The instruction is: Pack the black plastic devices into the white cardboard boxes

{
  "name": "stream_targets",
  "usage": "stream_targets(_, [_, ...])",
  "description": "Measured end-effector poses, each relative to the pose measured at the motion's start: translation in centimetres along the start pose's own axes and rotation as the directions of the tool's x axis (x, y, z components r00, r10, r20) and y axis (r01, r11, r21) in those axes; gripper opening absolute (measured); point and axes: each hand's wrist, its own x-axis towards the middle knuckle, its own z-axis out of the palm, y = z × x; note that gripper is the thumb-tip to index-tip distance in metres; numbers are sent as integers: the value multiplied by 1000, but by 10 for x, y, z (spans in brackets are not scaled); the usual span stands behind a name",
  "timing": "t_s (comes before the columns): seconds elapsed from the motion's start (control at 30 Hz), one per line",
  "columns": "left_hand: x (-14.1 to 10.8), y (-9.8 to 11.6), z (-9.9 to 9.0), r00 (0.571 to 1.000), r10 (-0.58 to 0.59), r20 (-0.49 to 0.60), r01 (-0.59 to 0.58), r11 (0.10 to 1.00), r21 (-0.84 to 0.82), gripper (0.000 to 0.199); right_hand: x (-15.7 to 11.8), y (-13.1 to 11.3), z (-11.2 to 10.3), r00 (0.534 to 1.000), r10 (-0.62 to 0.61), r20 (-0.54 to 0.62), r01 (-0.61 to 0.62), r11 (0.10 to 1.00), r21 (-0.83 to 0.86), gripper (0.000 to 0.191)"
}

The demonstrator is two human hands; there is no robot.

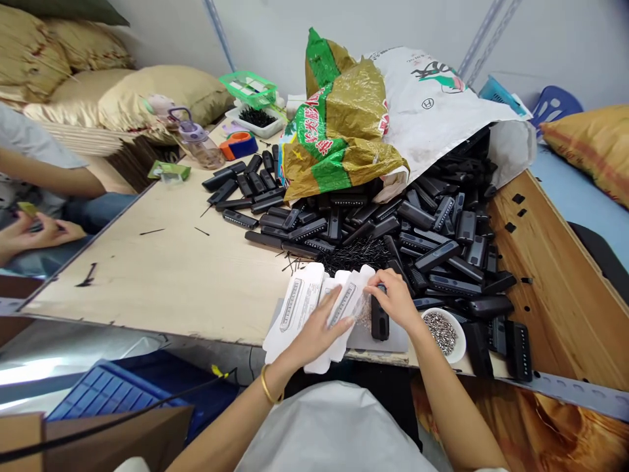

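Observation:
White printed cards (pixel 301 308) with line drawings of a long slotted device lie overlapping at the table's front edge. My left hand (pixel 322 331) rests on them with its fingers spread. My right hand (pixel 393 296) has thumb and forefinger pinched at the upper right corner of the top white card (pixel 345 308). Just below the right fingers, a black device (pixel 379 318) stands lengthwise on a grey sheet (pixel 396 342). Small pale bits, too small to name, show between card and device. To the right sits a white bowl (pixel 459 341) of small metal pieces.
Behind the hands is a heap of black devices (pixel 442 255) with thin black sticks (pixel 361 254). A gold-green bag (pixel 344 124) and a white sack (pixel 432 118) lie on it. A lidded cup (pixel 199 144) stands back left. Another person's hands (pixel 42 233) show at far left.

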Motion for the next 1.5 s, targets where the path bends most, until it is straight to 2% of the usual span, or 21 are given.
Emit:
stream_targets(0.03, [-1, 3, 8, 981, -123, 148, 150, 970, -190, 44, -5, -3, -8, 1000, -28, 12, 27, 998, 55, 16])
stream_targets(0.07, [-1, 4, 16, 932, -210, 295, 301, 901, -312, 39, -9, -5, -14, 998, -51, 43, 44, 990, 133, 19])
stream_targets(0.13, [0, 2, 27, 831, -291, 474, 496, 775, -392, 38, -18, -5, -23, 992, -66, 109, 28, 946, 323, 26])
stream_targets(0.17, [2, -1, 31, 824, -300, 482, 514, 753, -411, 38, -23, -3, -25, 991, -57, 121, 2, 912, 410, 29])
stream_targets(0.2, [3, -4, 33, 845, -294, 448, 493, 754, -434, 37, -27, 0, -26, 994, -36, 101, -18, 874, 485, 32])
stream_targets(0.27, [5, -8, 36, 889, -256, 380, 426, 767, -479, 40, -34, 7, -22, 999, 35, -30, -11, 812, 584, 35])
stream_targets(0.3, [4, -8, 37, 894, -231, 385, 413, 761, -501, 44, -38, 10, -19, 990, 73, -119, 13, 800, 600, 34])
stream_targets(0.33, [3, -7, 38, 877, -212, 431, 431, 743, -512, 50, -40, 12, -15, 975, 102, -198, 38, 801, 598, 32])
stream_targets(0.4, [-1, -3, 41, 773, -206, 601, 553, 684, -477, 61, -43, 14, -8, 949, 116, -292, 64, 839, 541, 25])
stream_targets(0.47, [-6, 1, 46, 683, -227, 695, 643, 639, -423, 61, -43, 14, -4, 950, 94, -299, 65, 874, 481, 21])
stream_targets(0.5, [-8, 2, 48, 673, -248, 697, 655, 638, -406, 57, -43, 14, -3, 954, 86, -288, 67, 873, 483, 22])
stream_targets(0.63, [-7, -2, 52, 774, -343, 533, 574, 736, -360, 43, -42, 16, -6, 977, 90, -191, 59, 751, 657, 39])
stream_targets(0.73, [-3, -10, 51, 826, -368, 426, 514, 803, -303, 48, -44, 15, -2, 952, 185, -243, 49, 694, 718, 39])
stream_targets(0.83, [-1, -12, 50, 903, -272, 333, 375, 877, -299, 70, -52, 8, 9, 888, 321, -330, -38, 765, 643, 30])
stream_targets(0.93, [-1, -13, 52, 961, -145, 236, 202, 949, -241, 89, -63, -1, 22, 903, 338, -266, -148, 825, 545, 33])
stream_targets(1.0, [0, -16, 55, 977, -93, 194, 128, 975, -180, 81, -68, -4, 28, 906, 355, -230, -182, 818, 546, 31])
stream_targets(1.1, [0, -22, 60, 974, -106, 200, 131, 984, -117, 61, -70, -6, 33, 882, 409, -233, -206, 781, 590, 33])
stream_targets(1.2, [2, -28, 61, 979, -87, 184, 106, 990, -95, 62, -67, -7, 33, 848, 459, -264, -191, 730, 656, 26])
stream_targets(1.27, [4, -30, 61, 988, -58, 141, 69, 995, -70, 72, -65, -8, 32, 850, 484, -208, -180, 638, 749, 24])
stream_targets(1.37, [3, -32, 61, 994, -41, 103, 37, 999, 33, 87, -62, -9, 32, 852, 521, -57, -211, 440, 873, 26])
stream_targets(1.5, [2, -37, 65, 994, 66, 87, -87, 960, 266, 87, -57, -4, 32, 807, 584, 90, -297, 269, 916, 32])
